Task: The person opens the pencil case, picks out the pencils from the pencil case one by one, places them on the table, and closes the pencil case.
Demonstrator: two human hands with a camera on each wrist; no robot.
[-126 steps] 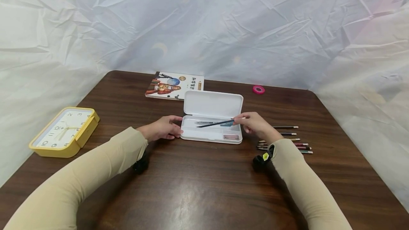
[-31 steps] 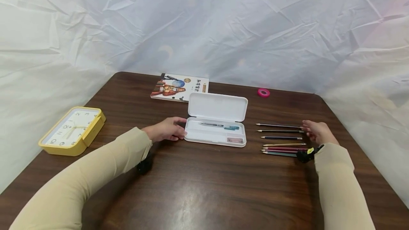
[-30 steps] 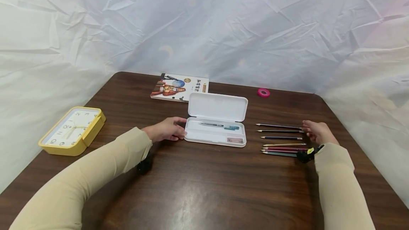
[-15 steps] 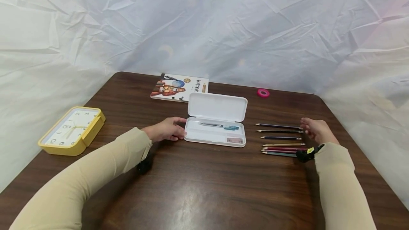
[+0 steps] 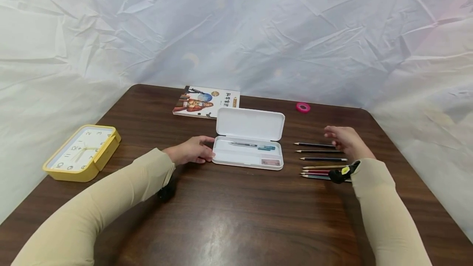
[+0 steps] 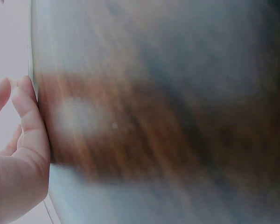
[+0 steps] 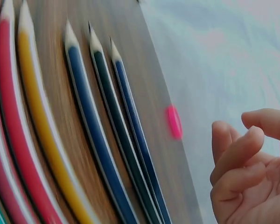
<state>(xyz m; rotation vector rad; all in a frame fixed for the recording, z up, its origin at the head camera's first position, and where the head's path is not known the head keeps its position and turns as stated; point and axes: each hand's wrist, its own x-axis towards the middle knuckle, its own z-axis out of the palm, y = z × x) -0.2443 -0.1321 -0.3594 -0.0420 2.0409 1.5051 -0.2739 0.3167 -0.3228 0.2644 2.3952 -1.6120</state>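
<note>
My left hand [image 5: 190,150] touches the left end of a white pencil case [image 5: 236,162], which stands with its lid raised. The thumb lies near the case's back left corner and the fingers lower along that end. Inside the case are a clear pen with a teal cap [image 5: 267,148] and a pinkish eraser [image 5: 271,162] in the small front compartment. My right hand [image 5: 347,141] hovers over the blunt ends of the farthest pencils, fingers loosely bent and holding nothing. Sharpened pencils in blue [image 7: 137,135], dark green [image 7: 116,126], yellow [image 7: 42,107] and red [image 7: 18,107] lie in a row.
A yellow clock [image 5: 83,153] lies face up at the table's left. Behind the case is an illustrated book [image 5: 205,102], and a pink tape roll [image 5: 303,107] lies near the back edge. A pale sheet [image 5: 236,44] hangs around the table [image 5: 236,216].
Earlier the right hand held a dark pencil over the case; then it was at the pencils' blunt ends. Now it has lifted and moved left. The left hand stays at the case.
</note>
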